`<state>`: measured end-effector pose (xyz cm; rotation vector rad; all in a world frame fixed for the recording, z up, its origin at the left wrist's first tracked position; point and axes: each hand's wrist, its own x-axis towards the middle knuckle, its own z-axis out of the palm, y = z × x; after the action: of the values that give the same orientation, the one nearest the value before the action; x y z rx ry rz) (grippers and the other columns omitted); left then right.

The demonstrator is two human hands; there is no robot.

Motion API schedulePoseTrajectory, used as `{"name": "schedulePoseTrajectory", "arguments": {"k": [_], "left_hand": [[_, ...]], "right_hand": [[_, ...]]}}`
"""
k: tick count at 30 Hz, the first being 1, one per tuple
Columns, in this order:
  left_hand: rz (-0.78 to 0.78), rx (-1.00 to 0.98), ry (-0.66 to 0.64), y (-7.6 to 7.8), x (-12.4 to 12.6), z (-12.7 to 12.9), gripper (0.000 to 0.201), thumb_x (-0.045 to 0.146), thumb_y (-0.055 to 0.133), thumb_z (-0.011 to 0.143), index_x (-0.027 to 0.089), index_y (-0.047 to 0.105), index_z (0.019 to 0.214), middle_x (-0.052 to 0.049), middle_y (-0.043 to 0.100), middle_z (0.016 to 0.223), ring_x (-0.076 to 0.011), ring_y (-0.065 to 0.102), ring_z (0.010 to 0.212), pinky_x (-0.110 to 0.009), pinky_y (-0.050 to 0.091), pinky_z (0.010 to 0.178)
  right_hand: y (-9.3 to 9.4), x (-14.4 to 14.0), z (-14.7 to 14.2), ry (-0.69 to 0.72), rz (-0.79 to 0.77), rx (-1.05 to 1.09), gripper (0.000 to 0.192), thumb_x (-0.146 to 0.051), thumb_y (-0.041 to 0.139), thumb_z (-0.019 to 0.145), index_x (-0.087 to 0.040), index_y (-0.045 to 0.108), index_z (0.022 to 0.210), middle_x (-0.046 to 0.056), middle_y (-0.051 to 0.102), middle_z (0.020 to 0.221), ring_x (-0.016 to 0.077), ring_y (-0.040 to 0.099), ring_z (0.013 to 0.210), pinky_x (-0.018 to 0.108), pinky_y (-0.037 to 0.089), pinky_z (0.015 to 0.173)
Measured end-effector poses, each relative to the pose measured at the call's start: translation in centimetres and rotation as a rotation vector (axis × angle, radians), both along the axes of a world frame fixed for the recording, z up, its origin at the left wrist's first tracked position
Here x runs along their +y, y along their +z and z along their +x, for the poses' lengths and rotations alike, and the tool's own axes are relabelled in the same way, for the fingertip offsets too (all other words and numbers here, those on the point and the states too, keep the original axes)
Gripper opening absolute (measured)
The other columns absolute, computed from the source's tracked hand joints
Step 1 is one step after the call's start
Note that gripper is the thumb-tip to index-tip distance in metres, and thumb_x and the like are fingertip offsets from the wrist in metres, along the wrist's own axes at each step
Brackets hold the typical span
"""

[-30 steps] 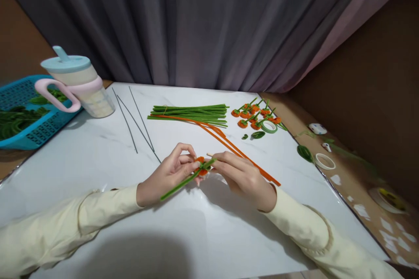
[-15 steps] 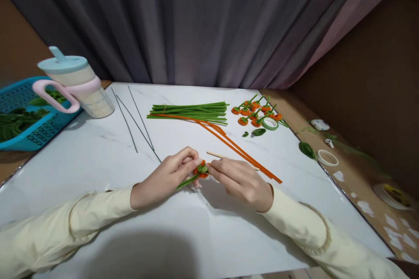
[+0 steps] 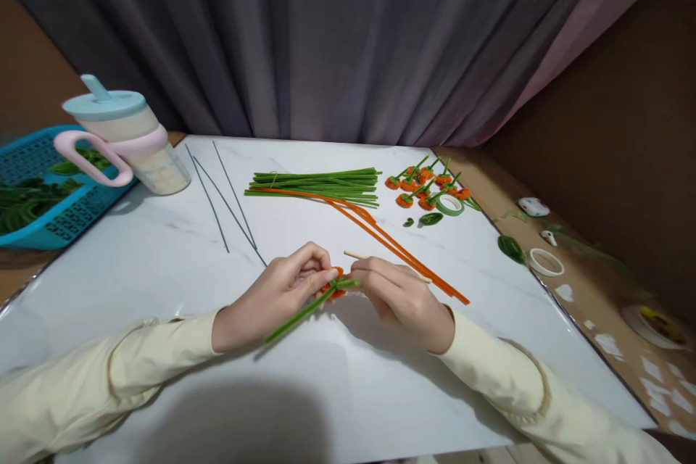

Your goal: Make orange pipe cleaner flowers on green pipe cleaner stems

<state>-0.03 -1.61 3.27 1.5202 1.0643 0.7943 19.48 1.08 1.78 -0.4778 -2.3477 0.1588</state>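
Observation:
An orange pipe-cleaner flower (image 3: 338,295) is pinched at its left edge between the thumb and fingers of my left hand (image 3: 280,297). Across its face runs a fuzzy green pipe cleaner (image 3: 299,317), its long end slanting down to the left and a short end pointing right. My right hand (image 3: 405,303) is closed, its fingertips at the right of the flower, by that short end. A thin wooden stick (image 3: 354,254) shows behind the right hand, partly covered by it; whether the hand touches it I cannot tell.
Behind lie a green pipe-cleaner bundle (image 3: 315,180), orange pipe cleaners (image 3: 413,259) and thin wires (image 3: 209,196). Several finished orange flowers (image 3: 405,200) and green tape (image 3: 450,205) sit at right. A lidded cup (image 3: 160,167) and blue basket (image 3: 59,225) stand left.
The green pipe cleaner has swung into view across the flower, its long end now reaching further down left and a short end pointing right. Both hands stay nearly in place.

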Motion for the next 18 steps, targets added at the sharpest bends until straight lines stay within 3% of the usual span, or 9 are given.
{"name": "schedulePoseTrajectory", "arguments": {"k": [6, 9, 18], "left_hand": [[-0.105, -0.114, -0.029, -0.4, 0.3, 0.1, 0.016, 0.033, 0.047, 0.088, 0.018, 0.041, 0.086, 0.003, 0.050, 0.072, -0.0091, 0.047, 0.062, -0.021, 0.035, 0.056], [-0.100, -0.120, 0.002, -0.6, 0.3, 0.2, 0.016, 0.034, 0.046, 0.089, 0.018, 0.041, 0.086, 0.002, 0.053, 0.074, -0.0109, 0.051, 0.067, -0.023, 0.038, 0.060], [0.177, 0.130, 0.094, -1.3, 0.0, 0.3, 0.012, 0.030, 0.046, 0.090, 0.019, 0.046, 0.085, 0.003, 0.052, 0.073, -0.0101, 0.050, 0.067, -0.021, 0.039, 0.061]], "right_hand": [[0.6, 0.4, 0.2, 0.045, -0.405, 0.107, 0.007, -0.014, 0.046, 0.089, -0.016, 0.051, 0.085, 0.004, 0.056, 0.077, 0.0111, 0.053, 0.066, 0.023, 0.046, 0.060], [1.2, 0.5, 0.4, 0.002, -0.541, 0.062, 0.012, -0.020, 0.046, 0.090, -0.016, 0.051, 0.081, 0.001, 0.055, 0.072, 0.0097, 0.050, 0.059, 0.021, 0.042, 0.055], [0.8, -0.5, -0.5, -0.101, -0.459, -0.025, 0.016, -0.010, 0.039, 0.089, -0.016, 0.048, 0.077, 0.002, 0.053, 0.069, 0.0118, 0.049, 0.060, 0.023, 0.038, 0.058]]}}
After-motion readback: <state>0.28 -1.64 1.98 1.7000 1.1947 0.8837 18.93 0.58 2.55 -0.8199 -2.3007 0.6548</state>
